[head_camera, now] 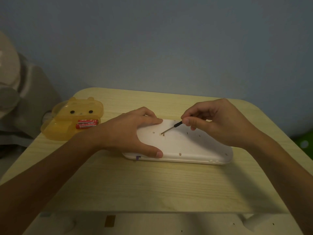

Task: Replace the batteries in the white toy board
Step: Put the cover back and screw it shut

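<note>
Nearest, along the bottom edge: pale furniture below the front lip of the light wood table point(152, 184), blurred. Both bare forearms in from the lower corners, converging toward mid-table. White toy board point(194, 146) flat at the table's centre, plain side with small holes facing up, long axis running left to right, a small purple tab point(138, 157) on its near edge. Left hand point(132, 133) palm down over the board's left end, fingers spread and fairly straight, thumb laid along the near edge, fingertips toward the far edge, pressing and not curled round anything. Right hand point(218, 122) raised just above the board's far right part, wrist cocked, thumb and fingertips pinching the black handle of a slim screwdriver point(171, 128); remaining fingers loosely tucked. Metal shaft slanting down and left, tip seated in a small recess on the board between the two hands. Farther back at the left: translucent yellow bear-shaped box point(67, 126), lid up, two red batteries point(87, 123) lying inside, apart from the board. Beyond that, plain blue-grey wall point(169, 48).
</note>
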Available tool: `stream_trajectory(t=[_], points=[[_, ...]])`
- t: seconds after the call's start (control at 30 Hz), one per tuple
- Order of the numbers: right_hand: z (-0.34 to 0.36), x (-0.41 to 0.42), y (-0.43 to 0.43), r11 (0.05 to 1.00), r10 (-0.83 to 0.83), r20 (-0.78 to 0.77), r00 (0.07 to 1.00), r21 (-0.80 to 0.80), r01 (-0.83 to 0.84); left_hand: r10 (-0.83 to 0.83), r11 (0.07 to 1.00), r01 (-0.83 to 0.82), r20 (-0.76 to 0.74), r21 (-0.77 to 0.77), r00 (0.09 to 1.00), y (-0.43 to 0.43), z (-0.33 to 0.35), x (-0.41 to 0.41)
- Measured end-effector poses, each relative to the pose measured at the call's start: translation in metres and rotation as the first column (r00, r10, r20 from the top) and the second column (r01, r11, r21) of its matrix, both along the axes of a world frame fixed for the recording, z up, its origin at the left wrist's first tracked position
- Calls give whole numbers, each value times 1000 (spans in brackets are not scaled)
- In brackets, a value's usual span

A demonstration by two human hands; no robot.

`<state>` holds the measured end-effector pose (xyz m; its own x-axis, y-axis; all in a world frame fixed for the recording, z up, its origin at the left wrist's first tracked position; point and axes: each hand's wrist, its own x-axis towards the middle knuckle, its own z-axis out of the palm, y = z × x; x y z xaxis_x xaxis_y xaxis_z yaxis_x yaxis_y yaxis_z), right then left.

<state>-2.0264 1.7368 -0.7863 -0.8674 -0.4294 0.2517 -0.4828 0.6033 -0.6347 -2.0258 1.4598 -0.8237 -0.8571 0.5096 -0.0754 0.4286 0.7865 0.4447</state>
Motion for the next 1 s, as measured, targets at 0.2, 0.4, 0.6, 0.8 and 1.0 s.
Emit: stream_trajectory(t=[0.2,0.4,0.6,0.8,1.0], points=[[11,-1,-8,986,71,-119,990,159,-52,-5,1000,5,-12,2,1000,-1,-1,0],[14,2,-39,964,197,-354,914,237,-116,-19,999,20,-30,33,999,-2,-2,0],[-19,-5,-57,998,-2,-538,843,-54,-32,-19,997,22,-36,72,999,-2,-5,0],[-31,6,-73,922,-195,-336,922,-383,55,-26,997,29,-41,77,999,-2,-5,-1],[-30,7,-71,942,-151,-350,925,-335,27,-19,997,22,-35,80,999,-2,-6,0]])
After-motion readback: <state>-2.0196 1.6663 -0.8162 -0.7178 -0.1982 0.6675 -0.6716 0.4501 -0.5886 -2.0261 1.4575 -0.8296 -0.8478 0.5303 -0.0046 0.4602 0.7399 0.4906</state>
